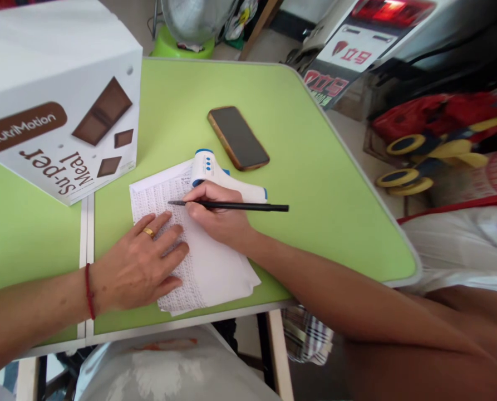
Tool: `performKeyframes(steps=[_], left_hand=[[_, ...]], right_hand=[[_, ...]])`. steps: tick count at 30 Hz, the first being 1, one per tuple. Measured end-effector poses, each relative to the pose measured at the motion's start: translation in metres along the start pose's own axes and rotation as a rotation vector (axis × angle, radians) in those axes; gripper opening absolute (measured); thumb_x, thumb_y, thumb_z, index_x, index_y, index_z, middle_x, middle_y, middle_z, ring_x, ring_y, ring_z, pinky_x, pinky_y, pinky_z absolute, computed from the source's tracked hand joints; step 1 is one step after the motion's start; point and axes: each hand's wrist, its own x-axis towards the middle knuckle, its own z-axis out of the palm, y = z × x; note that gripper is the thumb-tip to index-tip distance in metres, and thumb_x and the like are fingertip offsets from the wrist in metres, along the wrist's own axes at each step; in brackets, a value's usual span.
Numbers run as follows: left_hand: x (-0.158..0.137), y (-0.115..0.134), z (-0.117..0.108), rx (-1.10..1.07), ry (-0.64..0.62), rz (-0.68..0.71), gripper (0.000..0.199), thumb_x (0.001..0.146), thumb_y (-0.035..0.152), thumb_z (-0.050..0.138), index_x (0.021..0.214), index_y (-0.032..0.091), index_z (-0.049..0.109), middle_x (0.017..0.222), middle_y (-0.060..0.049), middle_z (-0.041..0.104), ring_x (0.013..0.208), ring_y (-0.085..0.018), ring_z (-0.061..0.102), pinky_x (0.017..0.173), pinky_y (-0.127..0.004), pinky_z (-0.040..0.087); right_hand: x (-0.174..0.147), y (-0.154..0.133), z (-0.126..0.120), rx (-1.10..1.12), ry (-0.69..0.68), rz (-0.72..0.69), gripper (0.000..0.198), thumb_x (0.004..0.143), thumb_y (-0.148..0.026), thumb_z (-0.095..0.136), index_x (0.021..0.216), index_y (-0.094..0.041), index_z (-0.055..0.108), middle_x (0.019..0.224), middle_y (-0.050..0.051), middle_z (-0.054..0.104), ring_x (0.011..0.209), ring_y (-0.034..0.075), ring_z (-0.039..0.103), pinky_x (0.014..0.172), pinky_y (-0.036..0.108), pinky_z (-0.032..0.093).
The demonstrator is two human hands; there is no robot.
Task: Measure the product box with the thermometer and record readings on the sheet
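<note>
At the far left, a white box (60, 94) with brown chocolate pictures and the words "NutriMotion Su-per Meal" stands on the green table (315, 184). Its print is upside down from this view.

Next to the right, the left hand (142, 267) lies flat on the paper (215, 267), palm down and fingers spread a little apart. It grips nothing; it only presses on the left part of the sheet. One finger has a gold ring (148, 232), and a red string (89, 291) goes around the wrist.

The paper is a stack of white sheets in the middle of the table, near the front edge. Its left part is covered with small, dense print.

The right hand (219, 214) rests on the upper part of the paper. Its fingers are closed around a black pen (231, 206). The pen lies almost level, with its tip touching the printed area and its back end pointing to the right.

Just behind this hand, a white and blue thermometer (223, 178) lies partly on the top edge of the paper. Further back and to the right, a dark phone (237, 137) lies with its screen up, near the thermometer but apart from it.
</note>
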Motion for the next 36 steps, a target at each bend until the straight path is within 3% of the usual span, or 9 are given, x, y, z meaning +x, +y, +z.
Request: performKeyframes(steps=[7, 25, 36], left_hand=[[-0.0005, 0.0, 0.0006, 0.002, 0.007, 0.0, 0.038, 0.09, 0.038, 0.062, 0.116, 0.01, 0.059, 0.127, -0.017, 0.057, 0.128, -0.041, 0.046, 0.105, -0.056, 0.042], [-0.0009, -0.0002, 0.0016, 0.006, 0.023, 0.003, 0.039, 0.089, 0.038, 0.062, 0.116, 0.01, 0.059, 0.126, -0.018, 0.057, 0.127, -0.042, 0.047, 0.105, -0.055, 0.042], [-0.0003, 0.0007, 0.0015, 0.012, 0.004, -0.007, 0.039, 0.09, 0.04, 0.062, 0.115, 0.011, 0.059, 0.126, -0.017, 0.057, 0.128, -0.041, 0.046, 0.106, -0.054, 0.041]], right_hand=[[-0.0007, 0.0004, -0.001, -0.02, 0.003, 0.036, 0.005, 0.071, -0.017, 0.055, 0.07, -0.019, 0.059, 0.062, -0.002, 0.062, 0.054, 0.011, 0.052, 0.053, 0.026, 0.044], [-0.0017, 0.0003, 0.0007, -0.006, 0.0, -0.035, 0.007, 0.072, -0.017, 0.056, 0.07, -0.02, 0.062, 0.062, -0.002, 0.064, 0.056, 0.011, 0.054, 0.054, 0.025, 0.046], [-0.0021, -0.0009, -0.0008, -0.037, -0.085, -0.023, 0.007, 0.073, -0.017, 0.056, 0.073, -0.02, 0.062, 0.064, -0.002, 0.064, 0.055, 0.011, 0.052, 0.053, 0.025, 0.046]])
